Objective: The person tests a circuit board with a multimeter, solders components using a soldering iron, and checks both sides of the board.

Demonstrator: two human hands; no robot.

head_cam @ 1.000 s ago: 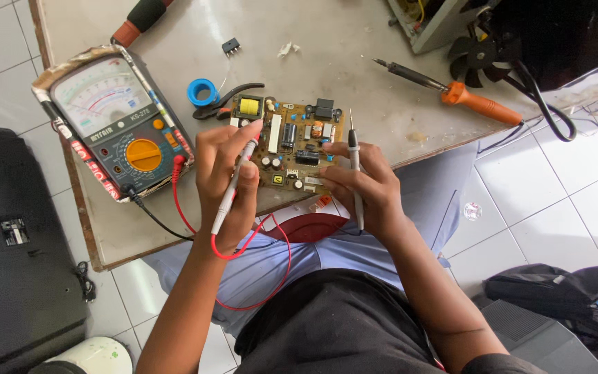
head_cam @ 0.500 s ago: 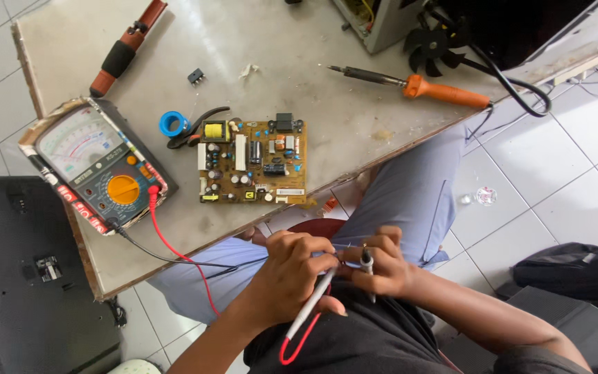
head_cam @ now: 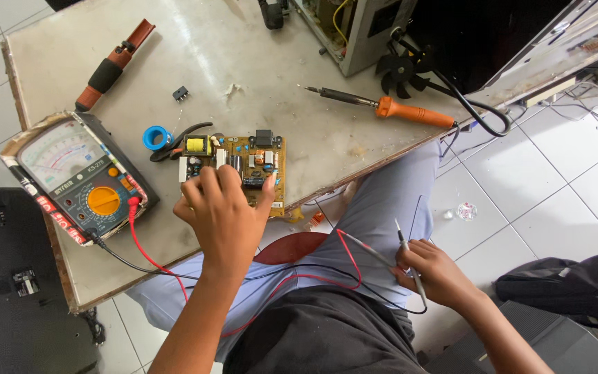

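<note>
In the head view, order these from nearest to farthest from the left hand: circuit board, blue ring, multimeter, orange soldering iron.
Measured from the left hand:
1. Circuit board, under the fingertips.
2. Blue ring, up and to the left.
3. Multimeter, far left on the table.
4. Orange soldering iron, up and right.

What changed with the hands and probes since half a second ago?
The left hand went from the lap up to the circuit board and now rests on it. The right hand now holds both probes alone over the lap. Multimeter and soldering iron stayed put.
</note>
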